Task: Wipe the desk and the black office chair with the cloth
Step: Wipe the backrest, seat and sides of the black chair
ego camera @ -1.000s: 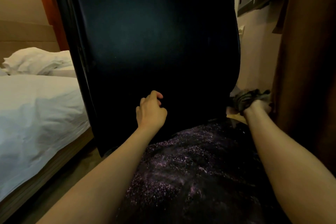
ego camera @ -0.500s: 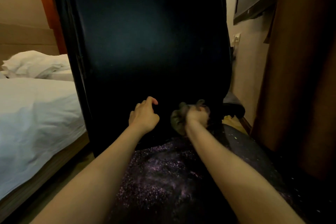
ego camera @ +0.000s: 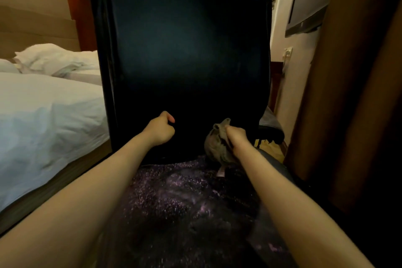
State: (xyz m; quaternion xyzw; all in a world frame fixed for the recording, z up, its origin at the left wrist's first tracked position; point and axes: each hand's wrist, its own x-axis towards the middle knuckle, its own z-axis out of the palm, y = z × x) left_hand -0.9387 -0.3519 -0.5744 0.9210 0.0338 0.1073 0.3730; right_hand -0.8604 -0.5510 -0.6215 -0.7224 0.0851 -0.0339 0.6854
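The black office chair's backrest [ego camera: 185,50] stands upright right in front of me and fills the middle of the view. My right hand [ego camera: 236,137] grips a bunched grey-brown cloth [ego camera: 214,148] against the backrest's lower right part. The cloth hangs left of and below my fist. My left hand [ego camera: 159,129] is curled into a fist with nothing seen in it, and its knuckles lie against the lower middle of the backrest. The desk is out of view.
A bed with white sheets [ego camera: 43,115] and a pillow [ego camera: 54,59] runs along the left. A dark armrest [ego camera: 270,130] juts out at the chair's right. A brown curtain [ego camera: 359,93] and a wall-mounted screen [ego camera: 309,2] close the right side. A dark glittery garment [ego camera: 185,202] covers my lap.
My right hand carried the cloth left, from the chair's right edge near the armrest onto the lower backrest. The left fist stayed almost in place.
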